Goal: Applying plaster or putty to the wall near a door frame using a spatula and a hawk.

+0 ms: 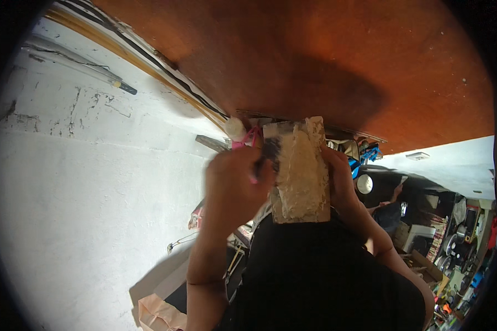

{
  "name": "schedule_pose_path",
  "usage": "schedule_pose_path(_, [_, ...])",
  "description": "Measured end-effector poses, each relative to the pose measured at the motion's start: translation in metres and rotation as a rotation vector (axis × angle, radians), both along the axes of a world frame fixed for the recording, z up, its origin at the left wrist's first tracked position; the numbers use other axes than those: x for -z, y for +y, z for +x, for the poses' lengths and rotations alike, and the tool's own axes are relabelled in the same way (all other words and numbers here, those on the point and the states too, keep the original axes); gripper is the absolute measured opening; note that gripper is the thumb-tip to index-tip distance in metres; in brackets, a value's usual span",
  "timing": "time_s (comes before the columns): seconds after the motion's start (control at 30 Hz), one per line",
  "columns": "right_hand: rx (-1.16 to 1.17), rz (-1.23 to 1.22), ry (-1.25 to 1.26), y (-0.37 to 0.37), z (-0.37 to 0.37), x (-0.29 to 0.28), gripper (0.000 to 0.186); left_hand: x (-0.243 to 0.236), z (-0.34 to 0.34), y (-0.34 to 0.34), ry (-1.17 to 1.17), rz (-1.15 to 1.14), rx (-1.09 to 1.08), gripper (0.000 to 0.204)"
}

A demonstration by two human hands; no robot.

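A flat rectangular board [269, 131] carries a thick, uneven layer of beige putty [302, 176]. The fingers of my right hand [341, 174] are wrapped round its right edge. At the left side of the board is my left hand [240, 176], smeared by motion, with its fingers closed round what looks like a putty knife [271, 150]. The dark blade of that tool lies against the board's upper left part, beside the putty; most of its handle is hidden by my fingers.
A white, cracked wall [105, 182] stands at left, with cables [149, 62] along its edge. A reddish-brown panel [292, 49] spans the top. At right, another person's hand [397, 190] holds a small tool near shelves of household goods [453, 248]. A paper bag [159, 314] sits lower left.
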State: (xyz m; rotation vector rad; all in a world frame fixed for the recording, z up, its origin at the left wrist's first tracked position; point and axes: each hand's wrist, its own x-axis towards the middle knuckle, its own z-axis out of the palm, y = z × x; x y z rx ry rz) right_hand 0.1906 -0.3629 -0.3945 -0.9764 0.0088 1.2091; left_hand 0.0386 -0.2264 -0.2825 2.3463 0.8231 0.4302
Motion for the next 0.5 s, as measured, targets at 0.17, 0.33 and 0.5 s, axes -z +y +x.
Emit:
schedule_pose_path(0.17, [-0.033, 0.051, 0.043, 0.001, -0.001, 0.001, 0.031, -0.005, -0.010, 0.004, -0.112, -0.190, -0.154, 0.018])
schedule_pose_path(0.33, [-0.042, -0.029, -0.064, 0.005, -0.003, 0.005, 0.040, -0.002, -0.017, 0.008, -0.019, -0.073, 0.085, 0.011])
schedule_pose_path(0.5, [-0.097, 0.024, -0.032, 0.007, -0.004, 0.001, 0.041, 0.002, -0.029, 0.025, -0.103, -0.278, -0.134, 0.013])
